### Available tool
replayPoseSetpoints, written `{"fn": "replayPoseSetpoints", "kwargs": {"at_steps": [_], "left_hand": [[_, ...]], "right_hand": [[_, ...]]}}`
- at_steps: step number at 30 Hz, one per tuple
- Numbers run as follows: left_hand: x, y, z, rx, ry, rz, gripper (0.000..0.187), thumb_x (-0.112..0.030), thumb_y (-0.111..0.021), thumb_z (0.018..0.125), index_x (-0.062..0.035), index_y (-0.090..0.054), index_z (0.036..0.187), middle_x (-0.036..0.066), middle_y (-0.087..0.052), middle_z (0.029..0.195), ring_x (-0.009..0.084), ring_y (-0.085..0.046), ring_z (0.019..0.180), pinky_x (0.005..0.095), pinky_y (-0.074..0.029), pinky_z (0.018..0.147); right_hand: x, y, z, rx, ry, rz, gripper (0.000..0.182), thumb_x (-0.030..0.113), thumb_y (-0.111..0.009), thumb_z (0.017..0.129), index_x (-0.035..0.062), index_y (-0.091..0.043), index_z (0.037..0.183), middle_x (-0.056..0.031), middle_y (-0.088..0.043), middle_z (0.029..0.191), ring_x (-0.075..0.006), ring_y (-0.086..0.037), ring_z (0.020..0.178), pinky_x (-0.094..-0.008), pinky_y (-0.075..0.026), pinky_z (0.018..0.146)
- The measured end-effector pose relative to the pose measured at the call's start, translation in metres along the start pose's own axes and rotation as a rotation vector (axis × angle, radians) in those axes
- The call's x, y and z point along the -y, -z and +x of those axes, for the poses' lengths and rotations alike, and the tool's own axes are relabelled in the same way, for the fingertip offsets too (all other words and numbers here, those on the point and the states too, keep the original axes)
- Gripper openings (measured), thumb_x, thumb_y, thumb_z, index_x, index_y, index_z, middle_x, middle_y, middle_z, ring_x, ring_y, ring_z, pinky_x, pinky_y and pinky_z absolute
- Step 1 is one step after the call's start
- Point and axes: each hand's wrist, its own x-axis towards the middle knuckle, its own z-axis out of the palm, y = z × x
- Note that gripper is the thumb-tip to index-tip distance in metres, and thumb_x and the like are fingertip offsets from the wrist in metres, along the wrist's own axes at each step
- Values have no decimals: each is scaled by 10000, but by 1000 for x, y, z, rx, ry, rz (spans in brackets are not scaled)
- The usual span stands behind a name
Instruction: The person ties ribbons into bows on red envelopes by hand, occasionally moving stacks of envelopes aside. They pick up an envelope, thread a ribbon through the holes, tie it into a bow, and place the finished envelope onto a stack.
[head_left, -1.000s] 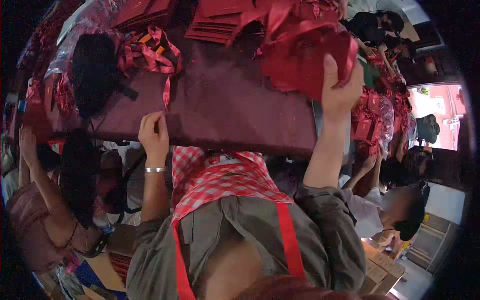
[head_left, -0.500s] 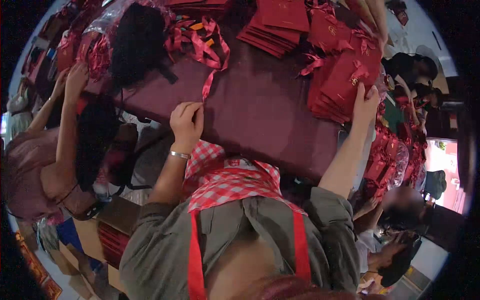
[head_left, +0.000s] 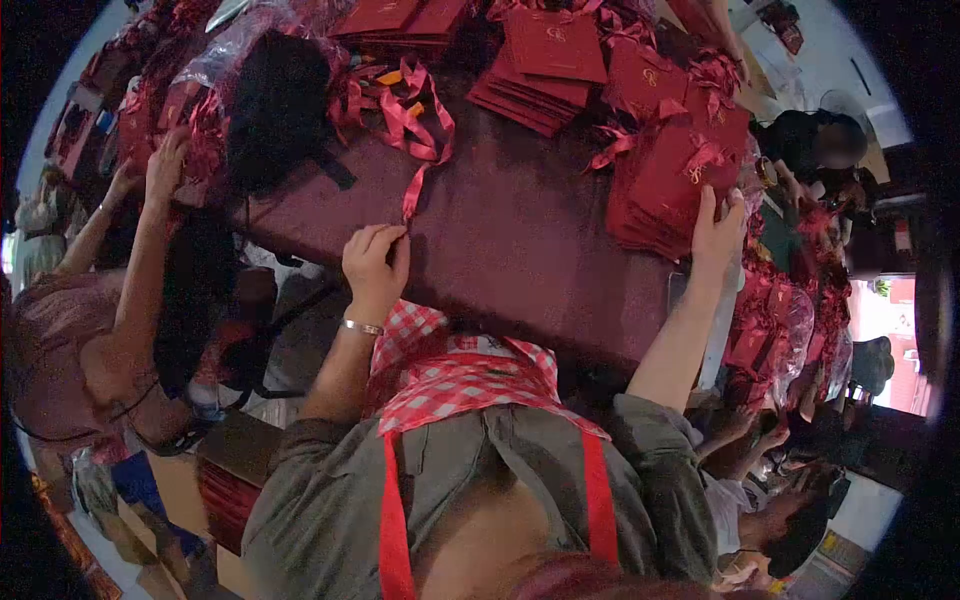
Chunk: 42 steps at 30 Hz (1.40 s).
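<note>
Near the table's front edge, my left hand [head_left: 375, 268] is closed in a pinch on the end of a pink-red satin ribbon [head_left: 413, 192]. The ribbon's loose coils lie farther back on the table. On the right, my right hand [head_left: 717, 235] grips the near right edge of a stack of flat red packets [head_left: 665, 190]. These have gold lettering and pink-red ribbon bows. Two fingers show on the top packet, while the rest of the grip is partly hidden.
A dark red cloth covers the table [head_left: 520, 230]. A black bag [head_left: 277, 110] sits at the back left. More red packets [head_left: 550, 50] are piled at the back. A co-worker's hands [head_left: 165, 165] handle ribboned items at the left; other people work at the right.
My right hand has shifted slightly toward me along the packet stack's edge. My left hand keeps its pinch on the ribbon end. The whole view has tilted a little.
</note>
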Motion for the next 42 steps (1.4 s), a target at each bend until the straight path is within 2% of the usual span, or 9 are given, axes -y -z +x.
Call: {"fn": "replayPoseSetpoints", "kwargs": {"at_steps": [6,10,12,20,24,28,33,36,42], "left_hand": [[-5,0,4,47,54,43,140,-82,-664,739,-89,-631,874,64,-609,832,275,-578,780,373,-434,671],[-5,4,8,101,73,15,134,-56,-640,763,-71,-629,896,83,-602,819,271,-582,755,357,-445,658],[-6,6,15,46,171,-145,135,-44,-628,774,-56,-626,909,94,-599,814,257,-585,734,342,-452,645],[20,10,69,-27,266,-275,154,-31,-611,811,-15,-612,964,105,-609,871,210,-608,761,292,-480,680],[26,-2,77,73,210,-270,123,-40,-598,812,-33,-625,932,117,-595,822,240,-596,696,298,-475,620],[17,-10,71,83,216,-283,126,-37,-601,810,-37,-626,934,116,-594,822,246,-596,686,299,-477,617],[32,-6,79,81,248,-323,147,-57,-602,827,-29,-620,970,98,-625,869,179,-613,727,279,-484,637],[53,-17,112,69,607,-712,187,-70,-618,835,8,-610,1004,71,-642,933,126,-607,786,261,-497,692],[90,-73,228,-61,1031,-1369,448,-231,-607,875,-6,-445,1227,143,-454,1268,266,-518,1075,344,-491,785]], "right_hand": [[43,42,-22,-155,120,112,409,282,-613,874,-19,-530,1137,-224,-526,1185,-341,-560,1030,-400,-462,864],[105,37,-75,89,278,385,171,58,-615,842,-4,-585,999,-142,-617,866,-268,-604,814,-342,-494,737],[117,18,-97,268,663,364,161,70,-653,777,27,-599,922,-156,-591,835,-337,-566,766,-388,-473,681],[178,-16,-152,753,733,531,214,130,-664,770,13,-601,937,-118,-585,897,-314,-553,885,-412,-475,738],[198,-39,-152,729,833,595,208,93,-624,781,46,-603,983,-118,-572,946,-324,-551,888,-415,-475,735],[239,-61,-137,712,1014,440,353,28,-543,735,70,-590,1082,-149,-502,1171,-361,-396,1186,-523,-320,1006],[248,-93,-138,825,1142,424,295,67,-546,745,41,-612,1031,-132,-535,1031,-315,-471,1064,-503,-349,970],[243,-95,-144,847,1020,470,248,78,-544,747,49,-621,981,-100,-532,908,-283,-499,951,-463,-392,884],[248,-95,-145,711,986,520,243,86,-610,726,82,-633,968,-71,-488,814,-260,-499,857,-390,-397,779]]}}
